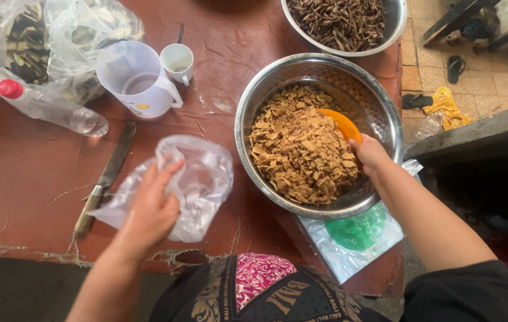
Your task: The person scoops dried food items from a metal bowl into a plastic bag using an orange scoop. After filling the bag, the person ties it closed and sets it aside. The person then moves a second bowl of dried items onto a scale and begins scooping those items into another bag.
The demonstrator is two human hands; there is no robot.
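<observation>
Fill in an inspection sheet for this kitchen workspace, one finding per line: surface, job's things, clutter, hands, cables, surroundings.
Surface: reddish-brown table, cracked and worn at the near edge.
Job's things: steel bowl of tan chips; orange scoop dipped in them; clear plastic bag.
Clutter: knife, plastic bottle, measuring jug, small white cup, bagged goods, second bowl of dark sticks, stack of flat bags beneath the steel bowl.
Hands: left hand grips the clear plastic bag; right hand holds the orange scoop.
Cables: nothing seen.
Surroundings: tiled floor with a sandal and yellow cloth.
</observation>
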